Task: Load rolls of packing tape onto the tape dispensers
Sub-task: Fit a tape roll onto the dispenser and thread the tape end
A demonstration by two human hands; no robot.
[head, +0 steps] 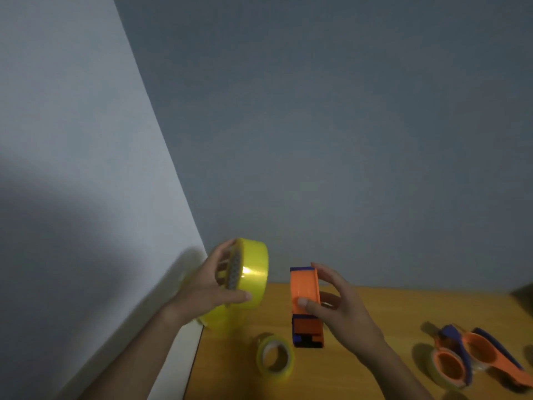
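Filling twelve o'clock, dim grey-blue wall [331, 125], paler wall [63, 111] catching light at nine, wooden table [389, 307] lying at five.

Glossy tape roll [253, 274], plastic dispenser [305, 290], wood table [389, 310]

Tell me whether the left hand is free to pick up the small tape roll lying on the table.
Probably not yet: the left hand already grips the big yellow roll. The small roll lies uncovered below it, so the path looks free once that hand is emptied.
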